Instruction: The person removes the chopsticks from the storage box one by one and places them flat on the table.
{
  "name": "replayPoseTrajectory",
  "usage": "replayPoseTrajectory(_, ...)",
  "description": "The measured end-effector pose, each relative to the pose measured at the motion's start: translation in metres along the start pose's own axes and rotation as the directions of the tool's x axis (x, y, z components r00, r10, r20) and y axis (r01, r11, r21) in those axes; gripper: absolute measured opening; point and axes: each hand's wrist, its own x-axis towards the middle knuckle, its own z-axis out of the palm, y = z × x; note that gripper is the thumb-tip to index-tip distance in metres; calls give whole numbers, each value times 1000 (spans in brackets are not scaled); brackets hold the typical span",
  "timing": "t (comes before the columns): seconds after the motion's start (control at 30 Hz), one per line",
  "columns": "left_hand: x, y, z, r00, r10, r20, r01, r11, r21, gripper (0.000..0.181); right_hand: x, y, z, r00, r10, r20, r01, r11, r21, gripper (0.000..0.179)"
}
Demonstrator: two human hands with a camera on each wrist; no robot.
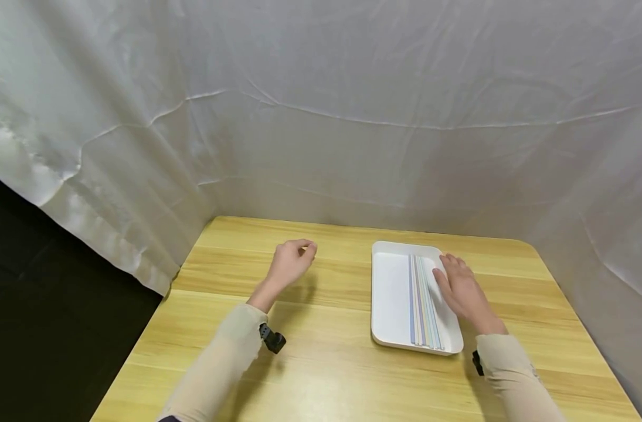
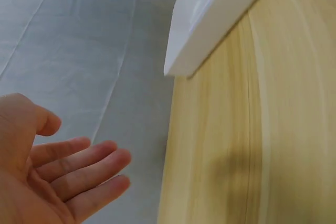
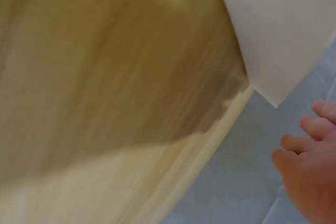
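Note:
A white rectangular tray (image 1: pixel 390 293) sits on the table, right of the middle. Several long, thin pastel sticks (image 1: pixel 421 302), straw-like, lie lengthwise in its right half. My right hand (image 1: pixel 462 290) is at the tray's right rim, its fingers reaching forward and the thumb over the edge. In the right wrist view, that hand (image 3: pixel 312 161) shows loosely bent fingers beside the tray wall (image 3: pixel 283 30). Left of the tray, my left hand (image 1: pixel 291 262) hovers over the table, holding nothing. Its relaxed fingers (image 2: pixel 92 174) and separate thumb show in the left wrist view.
The wooden table (image 1: pixel 331 375) has rounded far corners. Pale grey cloth (image 1: pixel 321 164) hangs behind it and along both sides. A dark area (image 1: pixel 46 310) lies beyond the left edge. Each wrist carries a small black camera (image 1: pixel 274 340).

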Motion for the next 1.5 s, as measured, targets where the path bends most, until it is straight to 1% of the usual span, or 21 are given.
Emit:
replayPoseTrajectory(0.13,0,4,12,995,-34,94,44,994,-104,37,-3,3,3,1000,19,13,-19,1000,3,69)
replayPoseTrajectory(0.2,0,5,18,988,-63,140,85,984,-157,36,-4,5,5,999,30,18,-30,1000,1,69)
replayPoseTrajectory(0.37,-3,11,33,966,-115,233,176,950,-257,37,-7,9,9,998,51,27,-51,999,-5,68)
replayPoseTrajectory(0.43,-4,12,37,957,-116,266,191,941,-278,39,-8,11,11,998,57,35,-57,998,-2,67)
replayPoseTrajectory(0.57,-4,15,46,934,-131,333,237,924,-300,42,-11,11,16,996,63,55,-63,998,3,67)
replayPoseTrajectory(0.67,-4,19,53,918,-155,364,280,905,-321,43,-12,12,20,997,60,53,-60,998,-7,65)
replayPoseTrajectory(0.7,-4,20,56,914,-164,372,296,894,-335,43,-12,12,21,997,59,49,-58,998,-13,65)
replayPoseTrajectory(0.8,-4,26,65,904,-177,389,333,862,-382,43,-11,11,23,998,54,35,-53,998,-28,63)
replayPoseTrajectory(0.9,-4,32,76,899,-185,398,356,838,-414,42,-10,8,24,998,51,32,-49,998,-42,61)
replayPoseTrajectory(1.07,-1,37,95,893,-207,400,375,833,-406,42,-9,6,26,999,39,32,-37,997,-60,60)
replayPoseTrajectory(1.17,-1,41,104,882,-229,412,399,828,-393,39,-10,6,27,999,33,26,-32,998,-62,59)
replayPoseTrajectory(1.23,-1,44,109,875,-243,419,411,829,-378,38,-11,6,28,999,32,23,-31,997,-65,59)
replayPoseTrajectory(1.27,0,45,111,874,-247,419,412,834,-367,37,-11,6,28,999,31,21,-30,997,-69,59)
replayPoseTrajectory(1.33,1,48,115,878,-254,407,404,848,-343,37,-10,6,28,999,33,18,-32,997,-74,59)
replayPoseTrajectory(1.4,3,51,118,891,-252,378,381,867,-320,36,-9,7,28,999,36,18,-35,996,-82,59)
replayPoseTrajectory(1.5,6,55,122,906,-247,343,358,880,-312,36,-8,7,28,999,42,25,-40,995,-86,60)
